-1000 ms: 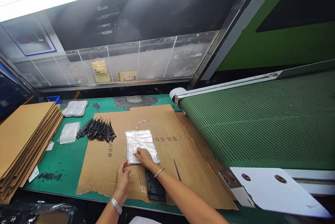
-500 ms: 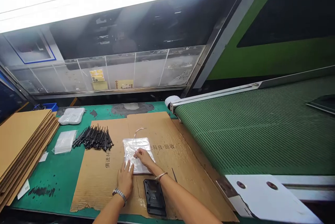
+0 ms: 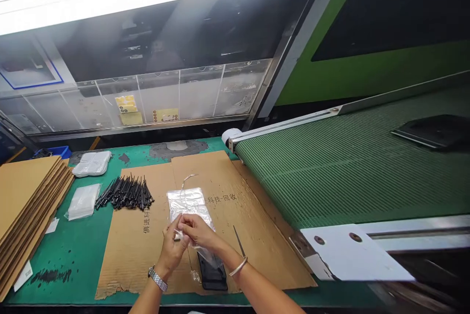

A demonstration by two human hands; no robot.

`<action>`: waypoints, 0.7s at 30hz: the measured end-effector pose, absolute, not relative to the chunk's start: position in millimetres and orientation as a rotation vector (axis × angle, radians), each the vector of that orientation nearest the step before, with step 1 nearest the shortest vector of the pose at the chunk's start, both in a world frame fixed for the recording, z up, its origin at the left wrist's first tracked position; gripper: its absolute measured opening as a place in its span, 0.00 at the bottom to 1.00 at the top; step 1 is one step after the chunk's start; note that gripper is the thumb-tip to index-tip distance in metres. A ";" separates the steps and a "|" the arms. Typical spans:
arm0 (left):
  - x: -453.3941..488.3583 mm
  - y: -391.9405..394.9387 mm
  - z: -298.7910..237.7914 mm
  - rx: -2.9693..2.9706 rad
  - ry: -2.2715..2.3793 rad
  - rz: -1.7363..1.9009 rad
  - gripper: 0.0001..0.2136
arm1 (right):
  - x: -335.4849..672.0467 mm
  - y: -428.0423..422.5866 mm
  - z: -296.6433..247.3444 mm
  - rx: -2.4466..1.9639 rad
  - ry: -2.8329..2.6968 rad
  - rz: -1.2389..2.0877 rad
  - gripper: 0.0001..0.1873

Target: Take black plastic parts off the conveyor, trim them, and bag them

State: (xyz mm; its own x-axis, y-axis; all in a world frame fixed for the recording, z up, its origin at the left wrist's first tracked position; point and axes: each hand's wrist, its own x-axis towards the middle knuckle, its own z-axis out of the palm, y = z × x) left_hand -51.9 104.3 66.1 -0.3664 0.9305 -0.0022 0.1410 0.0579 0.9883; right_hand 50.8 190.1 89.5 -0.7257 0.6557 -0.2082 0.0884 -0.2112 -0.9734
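Left hand [image 3: 172, 245] and right hand [image 3: 198, 231] meet at clear plastic bag [image 3: 189, 204], fingers [image 3: 182, 220] pinching thin film. Bag light, soft, slippery; surest hold at its edge. Bag lies mid cardboard sheet [image 3: 128, 255], toward front edge of green table [image 3: 84, 250].

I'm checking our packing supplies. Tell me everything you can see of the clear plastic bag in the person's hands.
The clear plastic bag looks thin, glossy and crinkled. Its far end lies on brown cardboard, a thin pale cord trailing from it. The left hand and right hand gather it near the middle; its near end drapes over a black flat object.
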 end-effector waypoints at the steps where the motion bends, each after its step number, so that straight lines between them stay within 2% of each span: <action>1: -51.1 103.2 71.2 1.100 1.583 1.350 0.14 | 53.6 187.0 91.6 -0.889 -1.632 1.981 0.19; 2: -50.6 101.9 74.8 1.094 1.568 1.325 0.11 | 57.3 184.5 93.7 -0.907 -1.595 1.975 0.20; 6: -53.2 94.0 79.7 1.053 1.547 1.299 0.18 | 80.9 172.8 102.0 -0.905 -1.508 2.094 0.24; 10: -59.4 86.2 81.4 1.042 1.558 1.287 0.18 | 104.2 155.6 107.3 -0.833 -1.497 2.239 0.26; 21: -52.1 83.2 94.5 1.101 1.544 1.240 0.16 | 115.7 136.9 107.7 -0.901 -1.472 2.122 0.27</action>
